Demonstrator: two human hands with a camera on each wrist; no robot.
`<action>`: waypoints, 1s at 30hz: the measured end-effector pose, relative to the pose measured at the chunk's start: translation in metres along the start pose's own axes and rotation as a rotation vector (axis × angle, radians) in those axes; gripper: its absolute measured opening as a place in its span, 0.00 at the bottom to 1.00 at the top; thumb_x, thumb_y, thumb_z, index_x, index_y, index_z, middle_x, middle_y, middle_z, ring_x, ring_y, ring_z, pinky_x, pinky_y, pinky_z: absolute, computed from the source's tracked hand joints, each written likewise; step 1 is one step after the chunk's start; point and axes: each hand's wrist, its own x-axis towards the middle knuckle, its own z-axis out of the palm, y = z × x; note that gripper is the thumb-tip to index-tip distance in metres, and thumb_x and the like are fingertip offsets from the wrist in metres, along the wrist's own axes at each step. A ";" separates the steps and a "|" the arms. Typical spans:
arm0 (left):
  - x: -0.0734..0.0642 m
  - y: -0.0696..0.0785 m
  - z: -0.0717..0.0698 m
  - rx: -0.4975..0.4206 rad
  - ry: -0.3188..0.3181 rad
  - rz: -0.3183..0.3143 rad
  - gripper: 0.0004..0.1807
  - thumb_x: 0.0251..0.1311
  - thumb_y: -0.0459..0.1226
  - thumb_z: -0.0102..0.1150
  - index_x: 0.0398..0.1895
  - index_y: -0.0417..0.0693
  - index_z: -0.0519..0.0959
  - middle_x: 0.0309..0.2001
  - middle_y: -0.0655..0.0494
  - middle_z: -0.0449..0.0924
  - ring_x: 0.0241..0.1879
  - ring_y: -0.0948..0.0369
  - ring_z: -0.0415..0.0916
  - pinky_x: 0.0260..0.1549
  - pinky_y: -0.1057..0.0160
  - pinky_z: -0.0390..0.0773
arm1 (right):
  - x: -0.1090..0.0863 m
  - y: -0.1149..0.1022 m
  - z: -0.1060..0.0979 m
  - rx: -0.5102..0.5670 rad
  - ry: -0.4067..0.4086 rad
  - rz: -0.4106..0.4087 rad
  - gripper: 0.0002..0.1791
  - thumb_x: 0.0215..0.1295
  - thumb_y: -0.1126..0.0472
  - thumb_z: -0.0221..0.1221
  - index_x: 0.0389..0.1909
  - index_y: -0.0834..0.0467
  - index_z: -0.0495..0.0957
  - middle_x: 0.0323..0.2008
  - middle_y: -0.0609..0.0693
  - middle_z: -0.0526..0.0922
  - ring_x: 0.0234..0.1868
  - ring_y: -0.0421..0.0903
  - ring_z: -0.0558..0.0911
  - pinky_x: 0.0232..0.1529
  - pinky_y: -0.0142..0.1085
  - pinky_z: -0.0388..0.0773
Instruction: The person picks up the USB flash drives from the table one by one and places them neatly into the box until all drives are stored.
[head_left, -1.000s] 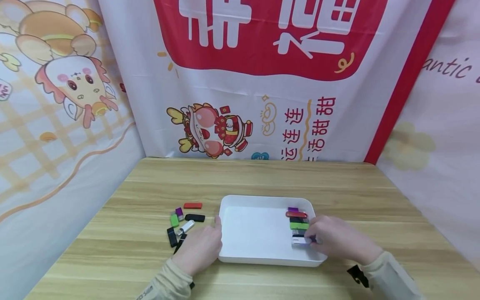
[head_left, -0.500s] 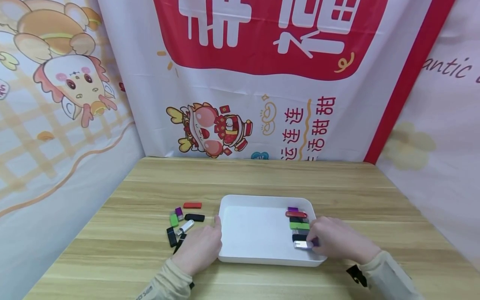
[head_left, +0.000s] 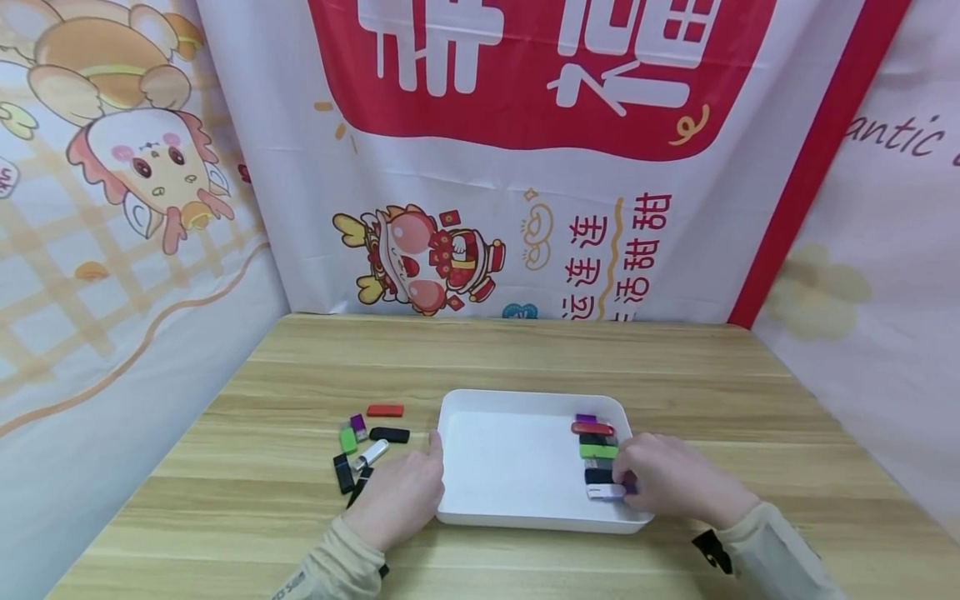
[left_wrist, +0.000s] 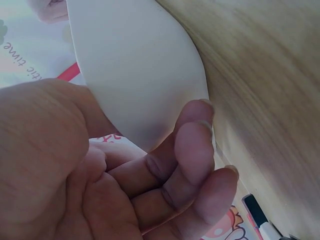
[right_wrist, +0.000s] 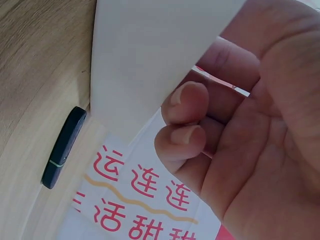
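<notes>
My left hand [head_left: 401,497] grips the left wall of a white tray [head_left: 495,523], its fingertips against the outer side in the left wrist view. Inside the tray's right end, my right hand [head_left: 675,477] pinches a white and purple USB flash drive [head_left: 603,492], lying at the near end of a column. Beyond it lie more flash drives: a black one [head_left: 597,476], a green one [head_left: 598,452], a red one [head_left: 592,428] and others. The right thumb and index tips are hidden behind the tray wall in the right wrist view.
Left of the tray are loose flash drives: red [head_left: 386,411], black [head_left: 390,435], purple [head_left: 357,427], green [head_left: 348,440], white [head_left: 372,452] and darker ones, one partly behind the left hand. A long black object [right_wrist: 65,147] lies outside the tray. Printed cloths surround the wooden table [head_left: 525,350].
The white and purple flash drive has shifted slightly toward the near side of the tray, held by the right hand. More of the black drive beside it shows. The left hand stays put.
</notes>
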 end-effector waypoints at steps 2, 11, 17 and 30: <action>-0.001 0.000 0.000 -0.001 0.002 0.001 0.30 0.60 0.32 0.56 0.63 0.21 0.65 0.13 0.59 0.60 0.10 0.65 0.57 0.07 0.66 0.59 | 0.000 0.000 0.000 -0.003 0.008 -0.014 0.08 0.46 0.64 0.72 0.24 0.49 0.84 0.25 0.37 0.77 0.26 0.38 0.70 0.29 0.36 0.72; -0.001 -0.001 0.000 -0.006 0.006 -0.001 0.30 0.60 0.32 0.56 0.63 0.21 0.65 0.13 0.59 0.60 0.09 0.66 0.57 0.07 0.66 0.58 | 0.001 0.001 0.002 -0.006 0.016 -0.021 0.07 0.47 0.64 0.72 0.25 0.50 0.85 0.26 0.37 0.78 0.26 0.37 0.71 0.29 0.37 0.75; -0.002 -0.001 -0.001 -0.027 -0.006 -0.010 0.31 0.61 0.33 0.56 0.64 0.21 0.64 0.13 0.59 0.61 0.10 0.65 0.58 0.08 0.65 0.60 | 0.001 0.002 0.002 0.016 0.009 -0.022 0.08 0.48 0.65 0.72 0.24 0.49 0.84 0.25 0.37 0.76 0.25 0.37 0.71 0.27 0.34 0.72; -0.001 -0.002 0.000 -0.042 -0.015 -0.017 0.31 0.61 0.33 0.56 0.64 0.21 0.63 0.13 0.60 0.61 0.10 0.66 0.57 0.07 0.66 0.60 | -0.001 0.002 0.000 0.067 0.015 -0.007 0.05 0.51 0.59 0.72 0.25 0.47 0.84 0.24 0.35 0.76 0.24 0.36 0.71 0.28 0.33 0.73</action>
